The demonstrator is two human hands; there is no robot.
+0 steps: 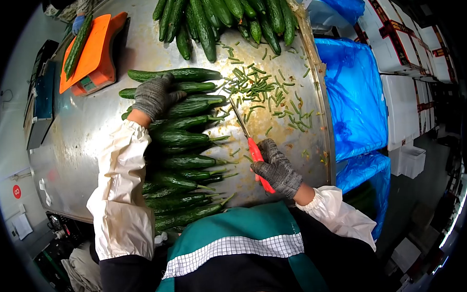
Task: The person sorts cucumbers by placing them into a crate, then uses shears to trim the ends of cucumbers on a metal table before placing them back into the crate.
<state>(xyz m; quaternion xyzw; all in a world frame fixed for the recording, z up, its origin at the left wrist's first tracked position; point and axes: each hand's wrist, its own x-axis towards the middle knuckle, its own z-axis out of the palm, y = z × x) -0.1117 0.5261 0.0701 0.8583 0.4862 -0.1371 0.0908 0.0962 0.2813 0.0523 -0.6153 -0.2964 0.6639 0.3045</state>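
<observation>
In a grey knit glove, my left hand [154, 97] lies over the row of cucumbers, its thumb and fingers around one cucumber [198, 87]. My right hand [279, 167], gloved the same way, is closed on the red handles of a pair of scissors [255, 150]. The blade tips reach up beside the stem end of another cucumber [201, 99]. Towards my body more cucumbers [182, 162] lie side by side, thin stems pointing right. Cut stems [252, 86] are scattered on the metal table [228, 141] beyond the scissors.
A heap of cucumbers [213, 18] lies at the far side. An orange scale [89, 53] bears one cucumber [79, 48], with another person's blue-gloved hand [78, 25] beside it. Blue-lined boxes [352, 95] stand along the right edge, white cartons [402, 109] behind them.
</observation>
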